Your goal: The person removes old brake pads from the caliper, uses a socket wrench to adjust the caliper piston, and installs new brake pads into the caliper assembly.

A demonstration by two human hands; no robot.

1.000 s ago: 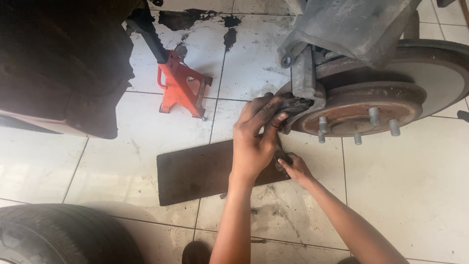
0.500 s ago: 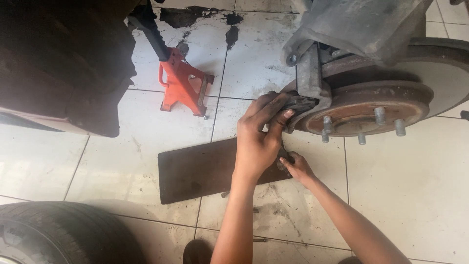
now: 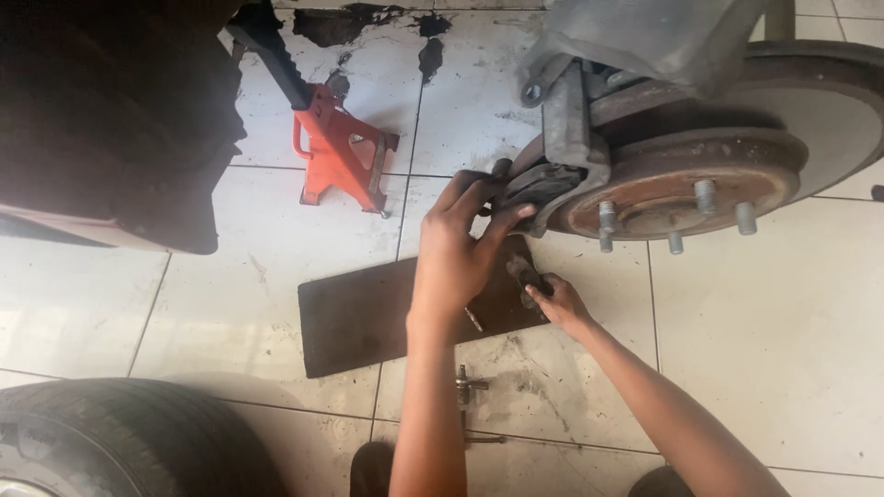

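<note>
The left hand reaches up to the brake pad seated at the near edge of the caliper, beside the rusty hub. Its fingers are curled around the pad's lower edge, the thumb pressing from below, so the hand has hold of the pad. The right hand sits lower, over the dark board on the floor, fingers closed on a small dark part; what that part is I cannot tell.

The pad is at the caliper bracket, against the left side of the disc, still touching its seat.

To handle this step well, I judge the pad wants an even, straight pull or push along its slot rather than a twist, since a tilted pad tends to bind in the bracket. The thumb underneath gives good control; keeping fingertips off the friction face would spare it grease. The 5 studs stick out near the knuckles, so the wrist should stay low and clear of them.

An orange stand is behind on the tiles, a tyre lies at the lower left, and a small metal tool rests near the left forearm.
</note>
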